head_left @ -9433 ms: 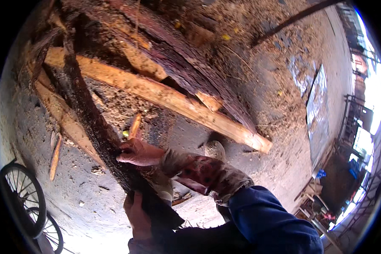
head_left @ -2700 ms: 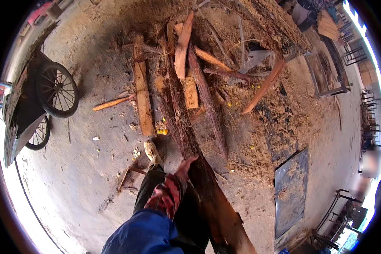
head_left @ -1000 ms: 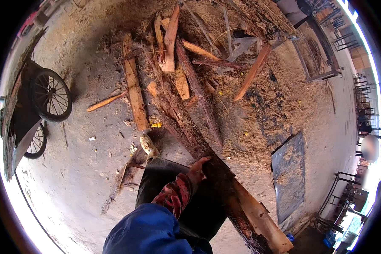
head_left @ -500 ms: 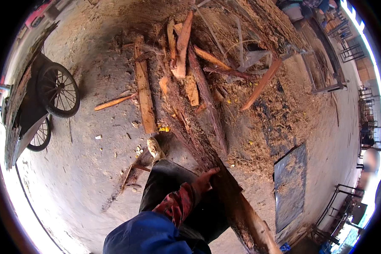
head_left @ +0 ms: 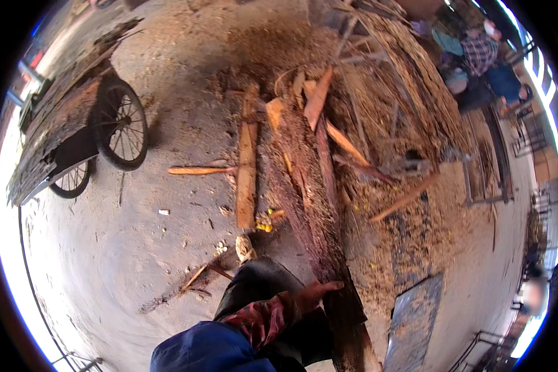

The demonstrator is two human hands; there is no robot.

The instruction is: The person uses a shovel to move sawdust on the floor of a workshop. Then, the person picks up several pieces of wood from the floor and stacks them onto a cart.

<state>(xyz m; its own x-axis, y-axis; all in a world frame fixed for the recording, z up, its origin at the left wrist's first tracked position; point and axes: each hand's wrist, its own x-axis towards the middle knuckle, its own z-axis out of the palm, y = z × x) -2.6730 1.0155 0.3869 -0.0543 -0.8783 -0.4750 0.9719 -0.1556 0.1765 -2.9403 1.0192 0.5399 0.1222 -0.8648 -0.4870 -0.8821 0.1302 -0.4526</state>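
Note:
A long rough-barked log (head_left: 319,204) slopes from the pile of split wood ahead down past my right side. Gripping its left edge is my left hand (head_left: 313,296), thumb side uppermost; most of its fingers are hidden by the wood. The log's near end, at the lower edge of the picture, shows paler bare wood. My right hand is out of the picture. Close to my foot (head_left: 245,248) lies a long straight wooden slab (head_left: 247,167), with a thin split stick (head_left: 201,170) reaching left from it.
On the left stands a two-wheeled cart (head_left: 56,149) carrying bark slabs. A dark flat sheet (head_left: 412,322) lies to the right among wood chips. Metal frames and bark slabs (head_left: 409,74) stand at the far right, where another person (head_left: 480,56) is. Yellow bits (head_left: 265,223) lie by the slab.
My view has shifted, so the floor and pile appear lower and further right. The log now lies more nearly straight ahead, its far end swung rightward; my left hand stays on it.

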